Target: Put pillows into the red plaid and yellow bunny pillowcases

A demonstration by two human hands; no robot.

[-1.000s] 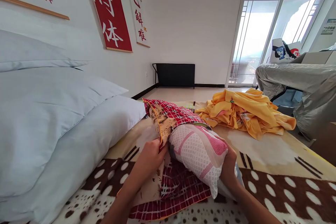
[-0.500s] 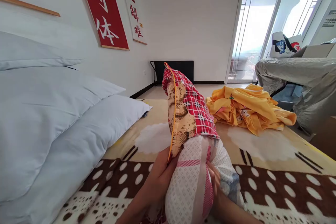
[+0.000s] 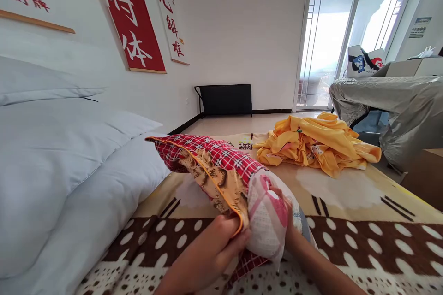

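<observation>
A red checked pillowcase (image 3: 221, 154) with a tan printed side and orange piping slants across the middle, its far corner pointing left. My left hand (image 3: 221, 244) is closed on its near piped corner. Inside the pillowcase's mouth sits one end of a bulging white pillow (image 3: 261, 212) with pink and grey bands. My right hand (image 3: 285, 212) grips this pillow from the right, its fingers pressed into a pink band. More red checked cloth shows beneath the pillow. The underside of the bundle is hidden.
White pillows (image 3: 86, 170) are stacked on the left. A crumpled yellow cloth (image 3: 318, 140) lies beyond my right hand on the patterned blanket (image 3: 346, 193). Further off are a black panel (image 3: 226, 100) against the wall and a silver-covered piece of furniture (image 3: 398, 97).
The pillowcase's far end has dropped from upright and swung left. My left hand now holds its corner lower down. My right hand has shifted slightly up, still on the pillow.
</observation>
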